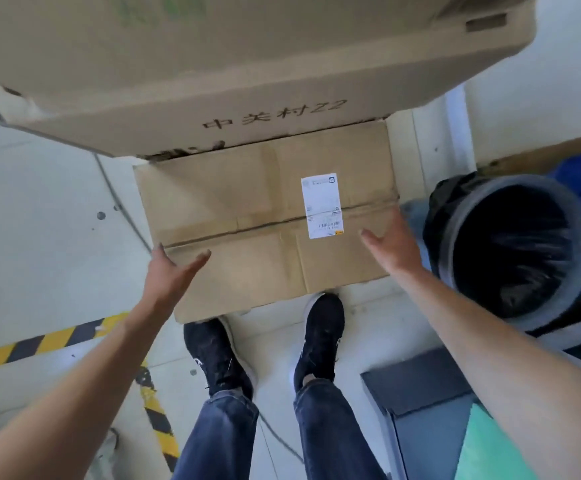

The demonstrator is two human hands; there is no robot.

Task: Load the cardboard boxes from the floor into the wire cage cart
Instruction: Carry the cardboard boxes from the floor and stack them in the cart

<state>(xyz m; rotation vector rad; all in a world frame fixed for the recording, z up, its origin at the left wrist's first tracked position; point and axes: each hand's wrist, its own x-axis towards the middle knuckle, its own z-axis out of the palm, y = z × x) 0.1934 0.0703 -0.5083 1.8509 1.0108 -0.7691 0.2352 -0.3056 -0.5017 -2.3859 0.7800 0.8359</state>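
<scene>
Head view: brown creased cardboard box [247, 202] w/ white shipping label [323, 206] lies flat on the pale floor just ahead of my dark shoes [320, 334], its far edge under a larger tan carton w/ handwritten marking [247, 64]. My left hand [174, 271] and right hand [391, 244] are spread, fingers straight, holding nothing, one at each side edge. Wire cage cart not in view. Judgement: the board looks worn and soft along the taped centre seam, and I can't tell the weight. Best hold is prob. low on opposite sides, palms under the bottom edges, keeping off the seam and the black-lined grey bin [510, 181] just beside the box.
</scene>
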